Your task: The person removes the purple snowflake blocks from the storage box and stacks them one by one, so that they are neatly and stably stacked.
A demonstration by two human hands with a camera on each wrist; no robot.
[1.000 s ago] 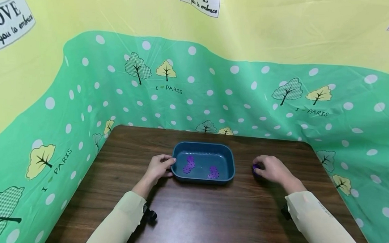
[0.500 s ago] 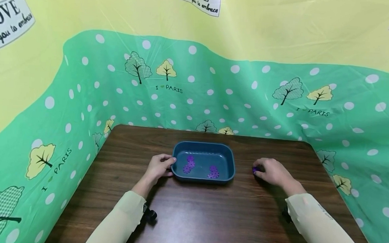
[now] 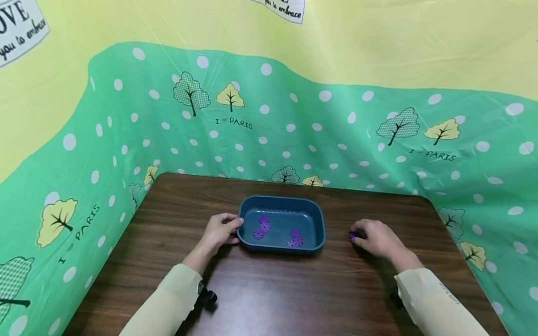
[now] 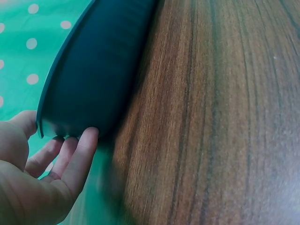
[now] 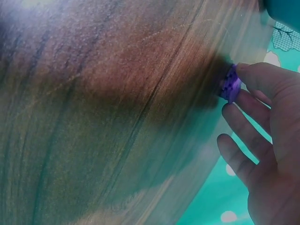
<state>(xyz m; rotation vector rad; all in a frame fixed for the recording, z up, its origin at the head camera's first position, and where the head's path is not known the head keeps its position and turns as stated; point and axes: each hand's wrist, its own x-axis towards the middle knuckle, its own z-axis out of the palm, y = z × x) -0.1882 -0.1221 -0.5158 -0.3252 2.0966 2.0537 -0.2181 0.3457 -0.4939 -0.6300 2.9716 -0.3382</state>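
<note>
A dark blue plastic bin (image 3: 274, 249) stands on the table. My left hand (image 3: 220, 231) grips its left end, the thumb over the rim and the other fingers against the outer wall (image 4: 89, 79). Inside lie two small groups of purple snowflake-shaped discs, one on the left (image 3: 262, 229) and one at the right front (image 3: 295, 238). To the right of the bin, my right hand (image 3: 376, 238) pinches a purple notched piece (image 5: 229, 86) between thumb and forefinger, low over the tabletop. Whether it is one disc or several together, I cannot tell.
The brown wood-grain table (image 3: 272, 298) has its far edge just behind the bin. A green and yellow printed cloth (image 3: 271, 123) hangs behind and at both sides. A black wrist camera (image 3: 209, 298) sticks out beneath the left sleeve.
My right hand has shifted very slightly, still with the purple piece at its fingertips. My left hand and the bin have stayed in place.
</note>
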